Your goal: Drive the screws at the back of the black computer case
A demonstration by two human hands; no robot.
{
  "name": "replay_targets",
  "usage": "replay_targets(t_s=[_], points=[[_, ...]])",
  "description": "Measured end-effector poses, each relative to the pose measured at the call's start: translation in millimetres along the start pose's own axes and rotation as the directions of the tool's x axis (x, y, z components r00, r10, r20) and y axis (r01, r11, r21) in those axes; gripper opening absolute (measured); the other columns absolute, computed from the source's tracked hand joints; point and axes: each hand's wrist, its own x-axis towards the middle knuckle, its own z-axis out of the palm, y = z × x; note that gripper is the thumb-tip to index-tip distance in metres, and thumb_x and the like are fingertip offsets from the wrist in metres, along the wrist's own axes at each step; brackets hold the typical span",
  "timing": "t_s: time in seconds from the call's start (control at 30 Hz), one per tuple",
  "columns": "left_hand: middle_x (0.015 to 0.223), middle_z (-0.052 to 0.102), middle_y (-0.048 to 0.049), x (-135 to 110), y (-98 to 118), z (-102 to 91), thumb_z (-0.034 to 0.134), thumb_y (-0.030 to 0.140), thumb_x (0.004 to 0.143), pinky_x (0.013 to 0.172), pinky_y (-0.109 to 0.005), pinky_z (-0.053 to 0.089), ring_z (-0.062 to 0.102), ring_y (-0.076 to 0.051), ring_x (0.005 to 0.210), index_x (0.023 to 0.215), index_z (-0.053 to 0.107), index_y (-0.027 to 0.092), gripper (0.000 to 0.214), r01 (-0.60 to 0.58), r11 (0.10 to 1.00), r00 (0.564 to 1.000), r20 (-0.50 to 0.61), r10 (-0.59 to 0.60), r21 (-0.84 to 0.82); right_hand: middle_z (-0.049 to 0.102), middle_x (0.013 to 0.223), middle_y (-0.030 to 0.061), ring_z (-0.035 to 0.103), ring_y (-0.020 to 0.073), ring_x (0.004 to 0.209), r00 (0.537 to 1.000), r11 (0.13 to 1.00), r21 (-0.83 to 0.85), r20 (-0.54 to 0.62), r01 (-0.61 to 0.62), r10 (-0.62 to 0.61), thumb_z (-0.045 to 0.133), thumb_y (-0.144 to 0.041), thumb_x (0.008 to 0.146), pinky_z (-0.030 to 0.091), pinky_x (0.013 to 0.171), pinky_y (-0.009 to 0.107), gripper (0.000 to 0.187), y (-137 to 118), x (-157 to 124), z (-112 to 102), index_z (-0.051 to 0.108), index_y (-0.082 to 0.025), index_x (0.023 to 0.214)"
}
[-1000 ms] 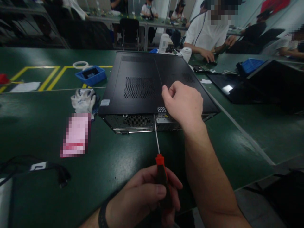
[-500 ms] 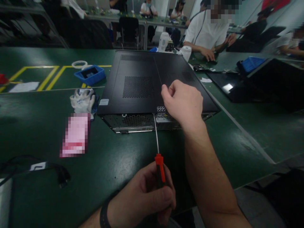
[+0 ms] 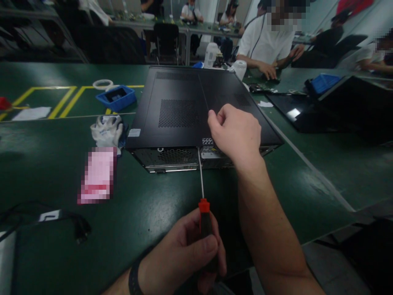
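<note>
A black computer case [image 3: 184, 106] lies flat on the green table [image 3: 46, 172], its rear panel facing me. My left hand [image 3: 187, 254] is closed round the red and black handle of a screwdriver [image 3: 202, 205]. The thin shaft runs up to the rear edge of the case, and its tip meets the panel near the middle. My right hand [image 3: 236, 133] rests on the top rear edge of the case with its fingers curled into a loose fist; nothing shows in it.
White work gloves [image 3: 107, 129] and a pink blurred packet [image 3: 98, 174] lie left of the case. A blue bin [image 3: 116, 97] and a tape ring [image 3: 102, 84] sit farther back. A black cable [image 3: 61, 221] lies at the near left. Another open case [image 3: 337, 106] stands right. People work behind.
My left hand's fingers have shifted round the screwdriver handle, covering more of it. The right hand and the case have stayed where they were.
</note>
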Motion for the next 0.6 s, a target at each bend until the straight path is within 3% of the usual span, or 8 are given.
replay_targets(t_s=[0.17,0.4,0.6], points=[[0.086,0.073,-0.0064,-0.2,4.2,3.2,0.076,0.040,0.089,0.053,-0.017,0.047,0.062,-0.006,0.056,0.109,0.068,0.012,0.034,0.061,0.996,0.998,-0.002,-0.061,-0.063,0.073,0.084,0.0087,0.065,0.0231,0.078,1.000,1.000,-0.011,0.004,-0.007,0.008,0.047,-0.048,0.098,0.043,0.075,0.035,0.037,-0.4,0.7,0.0,0.070,-0.020,0.088],[0.080,0.069,-0.0002,-0.3,-0.7,-0.9,0.078,0.042,0.089,0.043,-0.014,0.040,0.052,-0.003,0.045,0.100,0.058,0.018,0.033,0.016,1.000,1.000,-0.005,-0.016,0.014,0.072,0.083,0.0087,0.065,0.0226,0.079,1.000,1.000,0.000,-0.004,-0.002,0.002,0.047,-0.049,0.098,0.043,0.075,0.035,0.038,0.5,1.2,1.2,0.070,-0.020,0.087],[0.081,0.071,-0.0025,0.2,2.2,2.0,0.078,0.044,0.089,0.050,-0.015,0.046,0.060,-0.005,0.052,0.105,0.062,0.016,0.036,0.040,0.999,0.999,-0.027,-0.041,-0.033,0.073,0.084,0.0089,0.066,0.0227,0.080,1.000,1.000,-0.005,0.003,-0.002,0.002,0.047,-0.048,0.099,0.043,0.076,0.035,0.038,0.1,0.8,0.4,0.070,-0.020,0.088]])
